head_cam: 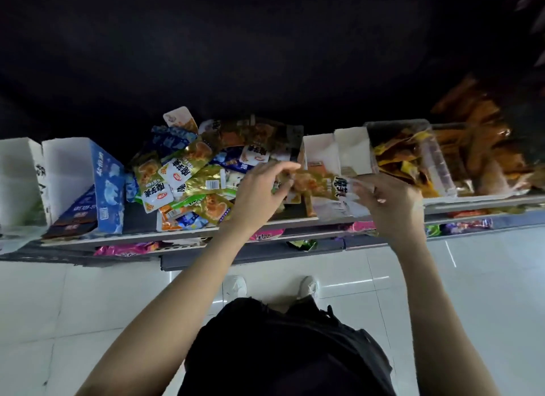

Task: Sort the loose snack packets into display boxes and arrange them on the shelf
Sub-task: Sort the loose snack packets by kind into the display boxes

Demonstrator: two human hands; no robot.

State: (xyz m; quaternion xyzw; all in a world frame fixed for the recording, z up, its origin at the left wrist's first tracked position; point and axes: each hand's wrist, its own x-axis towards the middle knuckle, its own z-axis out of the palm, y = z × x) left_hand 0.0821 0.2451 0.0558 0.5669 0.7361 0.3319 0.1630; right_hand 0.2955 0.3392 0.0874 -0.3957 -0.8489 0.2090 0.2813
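Shelf (182,236): loose packets (188,174) heaped mid-shelf, gold, white and blue wrappers overlapping.
Blue box (109,186): left of the heap, open top, white inside.
White boxes (336,150): right of the heap, side by side.
Clear bin (439,165): further right, holds orange and yellow packets.
Left hand (259,195): above the heap's right edge, fingers curled, pinching one end of a gold packet (315,183).
Right hand (389,201): fingers curled on the packet's other end (blurred), in front of the white boxes.
Lower shelves: pink and purple packets (129,248).
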